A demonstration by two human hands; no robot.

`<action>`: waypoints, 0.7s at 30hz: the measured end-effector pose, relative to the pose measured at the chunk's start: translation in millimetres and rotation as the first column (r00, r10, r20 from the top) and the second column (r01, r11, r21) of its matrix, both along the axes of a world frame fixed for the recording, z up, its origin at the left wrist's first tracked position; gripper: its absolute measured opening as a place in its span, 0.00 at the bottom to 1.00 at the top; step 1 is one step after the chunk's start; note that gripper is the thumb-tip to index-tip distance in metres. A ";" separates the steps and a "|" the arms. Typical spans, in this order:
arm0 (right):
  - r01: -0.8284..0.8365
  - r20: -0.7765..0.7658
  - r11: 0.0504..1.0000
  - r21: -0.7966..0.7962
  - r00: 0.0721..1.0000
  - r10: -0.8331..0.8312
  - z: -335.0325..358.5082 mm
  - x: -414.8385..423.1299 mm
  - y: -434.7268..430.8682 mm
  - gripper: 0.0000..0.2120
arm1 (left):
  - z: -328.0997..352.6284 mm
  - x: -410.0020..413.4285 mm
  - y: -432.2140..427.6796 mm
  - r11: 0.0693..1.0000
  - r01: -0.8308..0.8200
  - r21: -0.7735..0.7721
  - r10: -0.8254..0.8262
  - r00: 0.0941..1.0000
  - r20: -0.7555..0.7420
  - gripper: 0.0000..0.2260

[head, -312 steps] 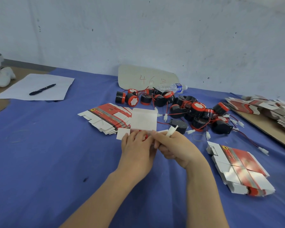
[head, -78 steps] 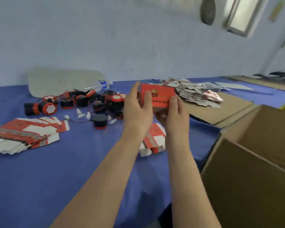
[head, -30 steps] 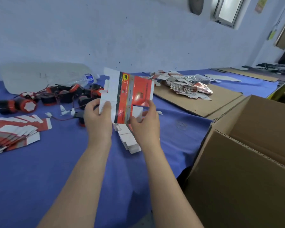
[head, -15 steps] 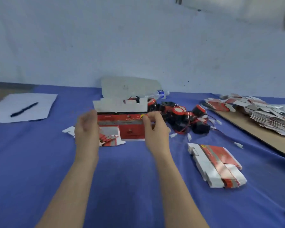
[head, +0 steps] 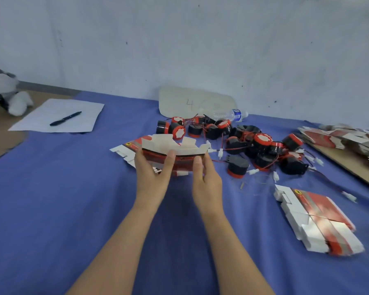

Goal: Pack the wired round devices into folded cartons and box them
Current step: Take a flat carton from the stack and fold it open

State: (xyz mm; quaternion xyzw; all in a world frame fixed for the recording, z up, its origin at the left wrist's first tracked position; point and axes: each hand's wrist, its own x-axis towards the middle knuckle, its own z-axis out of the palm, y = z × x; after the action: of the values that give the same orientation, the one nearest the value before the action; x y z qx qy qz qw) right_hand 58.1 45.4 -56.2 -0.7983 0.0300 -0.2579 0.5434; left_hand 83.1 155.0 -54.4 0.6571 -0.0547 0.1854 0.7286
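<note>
1. The left hand (head: pixel 151 175) grips the left end of a flat carton (head: pixel 175 155), thumb pressed on the near face.
2. Held low at centre, the carton runs left to right, bowed, with its white flaps pointing up and far.
3. The right hand (head: pixel 205 177) pinches the right end. Squeezing both ends inward evenly should pop it open uncreased.
4. The wired round devices (head: pixel 254 145) lie heaped just beyond, to the right.

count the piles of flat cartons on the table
3: left pile behind the left hand, front-right pile, far-right pile on the brown board; others may lie out of view.
</note>
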 end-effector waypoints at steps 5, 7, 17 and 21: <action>-0.011 0.012 1.000 -0.011 1.000 0.011 -0.9 -2.0 1.7 0.17 | 2.4 -4.0 -0.3 0.999 0.014 -0.041 -0.013 1.000 0.016 0.31; -0.038 0.007 0.997 -0.064 0.999 0.039 -2.3 -0.7 5.5 0.16 | 2.6 -8.1 -3.8 0.997 0.069 0.020 -0.070 0.997 0.041 0.23; -0.246 0.112 0.955 0.168 0.967 0.229 11.5 -1.7 -6.8 0.14 | 3.5 -13.3 -6.1 0.986 0.146 0.078 -0.149 0.988 0.037 0.11; -0.271 0.083 0.944 0.190 0.962 0.259 9.5 -1.1 -5.3 0.18 | 7.4 -13.6 -7.3 0.982 0.179 -0.064 -0.180 0.984 -0.011 0.07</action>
State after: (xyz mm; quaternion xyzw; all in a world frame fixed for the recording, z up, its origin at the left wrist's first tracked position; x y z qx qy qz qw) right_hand 56.9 40.0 -46.7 -0.7288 -0.0673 -0.2008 0.6511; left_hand 69.5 147.7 -47.0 0.6278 -0.1019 0.1150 0.7631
